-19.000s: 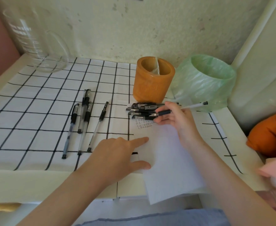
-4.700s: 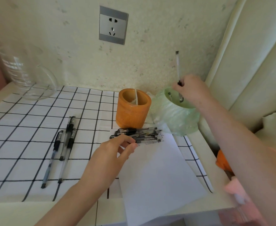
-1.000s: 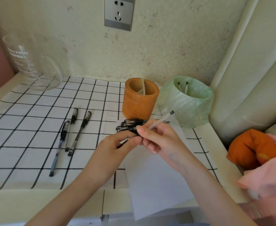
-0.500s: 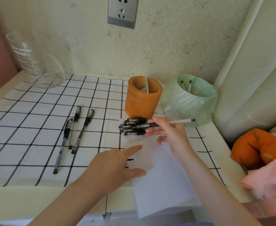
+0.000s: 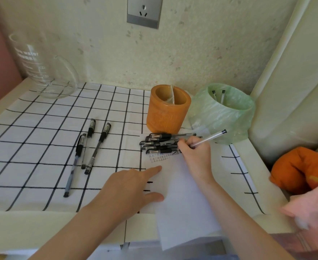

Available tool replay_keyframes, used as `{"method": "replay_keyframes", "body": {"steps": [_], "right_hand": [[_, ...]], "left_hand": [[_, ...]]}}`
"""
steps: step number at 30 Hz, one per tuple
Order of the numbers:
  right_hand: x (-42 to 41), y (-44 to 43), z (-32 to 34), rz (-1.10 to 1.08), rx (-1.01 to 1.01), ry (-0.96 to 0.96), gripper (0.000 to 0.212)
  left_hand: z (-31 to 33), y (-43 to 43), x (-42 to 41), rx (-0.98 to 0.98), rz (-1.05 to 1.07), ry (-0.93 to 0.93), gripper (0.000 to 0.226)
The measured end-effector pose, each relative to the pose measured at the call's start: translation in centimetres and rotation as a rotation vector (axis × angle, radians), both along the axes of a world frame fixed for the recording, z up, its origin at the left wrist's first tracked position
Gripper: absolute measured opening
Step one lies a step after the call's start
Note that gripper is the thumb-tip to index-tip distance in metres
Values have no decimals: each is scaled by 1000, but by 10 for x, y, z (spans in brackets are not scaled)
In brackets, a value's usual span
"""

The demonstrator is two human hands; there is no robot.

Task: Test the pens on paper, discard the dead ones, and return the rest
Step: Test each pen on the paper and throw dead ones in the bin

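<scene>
A clear-barrelled pen [image 5: 209, 138] is clamped low on its barrel by the grip of the right hand [image 5: 194, 155], tip brought to the top of the paper sheet [image 5: 184, 207], just beside the pile of black-sleeved pens [image 5: 160, 145]. The sheet is pressed to the tabletop [image 5: 23, 228] by the left hand [image 5: 130, 186], its grip apart, fingers straight. The pen is judged light, stiff and smooth; hold is best taken near the tip.

Both forearms are bare in shot, the left hand [image 5: 133, 184] and right hand [image 5: 195, 156] uncovered too. Down at six o'clock, there's a thin sliver of blue-grey fabric [image 5: 210, 258], seemingly the person's clothing.
</scene>
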State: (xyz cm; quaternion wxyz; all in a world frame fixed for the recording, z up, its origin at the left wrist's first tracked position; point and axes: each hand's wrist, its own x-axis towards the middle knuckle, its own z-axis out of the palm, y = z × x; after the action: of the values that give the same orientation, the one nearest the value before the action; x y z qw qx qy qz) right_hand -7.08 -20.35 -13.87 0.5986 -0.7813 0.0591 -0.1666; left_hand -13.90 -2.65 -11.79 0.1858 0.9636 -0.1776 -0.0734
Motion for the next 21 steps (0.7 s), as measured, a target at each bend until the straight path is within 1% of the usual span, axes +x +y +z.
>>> {"method": "replay_keyframes", "body": {"steps": [8,21], "right_hand": [[0,1,-3,18,-66,-40,45],[1,1,-5,36,-90,-56,46]], "left_hand": [[-2,0,0,-13,2,-9,67],[-3,1,0,-27,3,-6,67]]}}
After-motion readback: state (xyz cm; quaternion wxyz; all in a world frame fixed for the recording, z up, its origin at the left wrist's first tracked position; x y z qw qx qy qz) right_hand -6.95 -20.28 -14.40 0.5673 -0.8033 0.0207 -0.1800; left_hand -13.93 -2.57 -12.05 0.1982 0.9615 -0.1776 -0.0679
